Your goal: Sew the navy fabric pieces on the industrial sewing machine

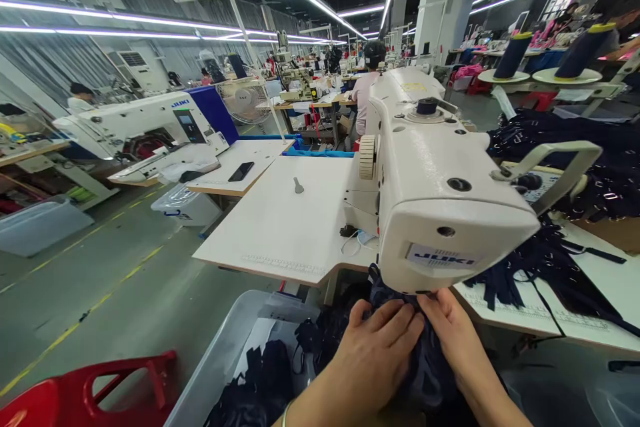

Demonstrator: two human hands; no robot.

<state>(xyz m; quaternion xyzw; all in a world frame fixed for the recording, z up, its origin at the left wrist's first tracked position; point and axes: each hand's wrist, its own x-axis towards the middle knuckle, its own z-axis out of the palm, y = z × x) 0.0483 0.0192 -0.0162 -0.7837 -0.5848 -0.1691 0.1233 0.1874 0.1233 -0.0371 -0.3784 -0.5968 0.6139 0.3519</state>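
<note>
Dark navy fabric (426, 373) hangs and bunches below the head of a white JUKI sewing machine (425, 167). My left hand (381, 347) lies over it, fingers bent and gripping the cloth. Close beside it, just under the machine's end, my right hand (453, 327) pinches the fabric's edge between thumb and fingers. The machine head hides the needle and the presser foot, so the stitching point cannot be seen. More navy pieces (265, 380) lie in a clear plastic bin (220, 353) below and left of my hands.
A small grey tool (299, 185) lies on the white tabletop (270, 223). A phone (241, 171) rests on the neighbouring table. Navy strap pieces (560, 267) pile up on the right. Two thread cones (515, 55) stand behind them. A red stool (100, 390) is at lower left.
</note>
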